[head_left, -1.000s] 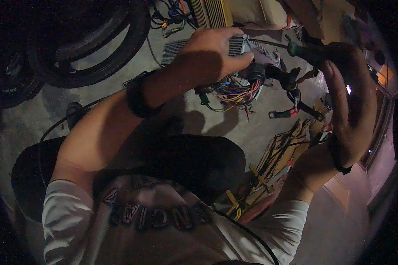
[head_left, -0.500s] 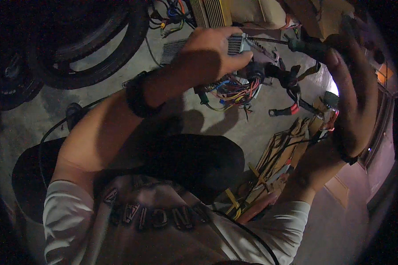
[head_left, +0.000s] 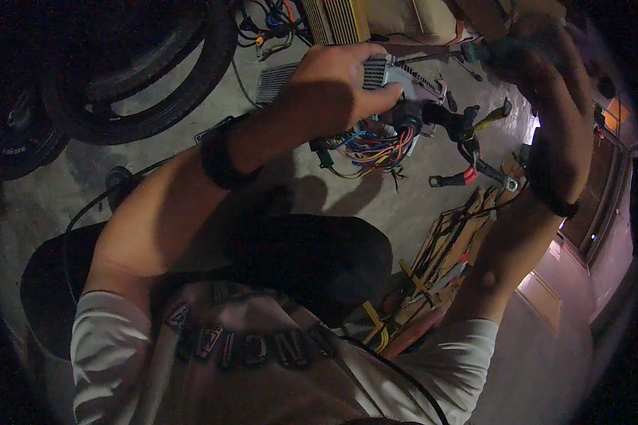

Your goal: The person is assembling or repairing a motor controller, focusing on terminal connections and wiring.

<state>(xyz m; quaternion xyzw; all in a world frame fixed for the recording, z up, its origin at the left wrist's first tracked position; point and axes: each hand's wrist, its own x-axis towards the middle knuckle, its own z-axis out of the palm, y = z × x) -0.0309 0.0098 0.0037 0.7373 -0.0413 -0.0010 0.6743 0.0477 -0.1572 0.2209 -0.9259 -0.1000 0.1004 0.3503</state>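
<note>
My left hand (head_left: 337,79) grips a silver finned controller box (head_left: 276,79) across its top, thumb and forefinger at its right end. From that end comes a thick bundle of multicoloured wires (head_left: 379,150), along with black cables (head_left: 461,127) that end in ring lugs. My right hand (head_left: 556,88) is closed around the dark handle of a screwdriver (head_left: 432,55). Its thin shaft points left, with the tip at the box's end plate; whether it sits in a screw I cannot tell. Shadow hides part of the right fingers.
Dark tyres (head_left: 149,120) lie at the far left. A gold finned box (head_left: 337,21) and more loose wiring (head_left: 273,32) are at the back. Flattened cardboard (head_left: 439,258) lies on the floor at right, near a brown panel (head_left: 595,191).
My right hand has moved a little farther away and turned, tilting the screwdriver handle upward. The left hand and the controller box have hardly moved.
</note>
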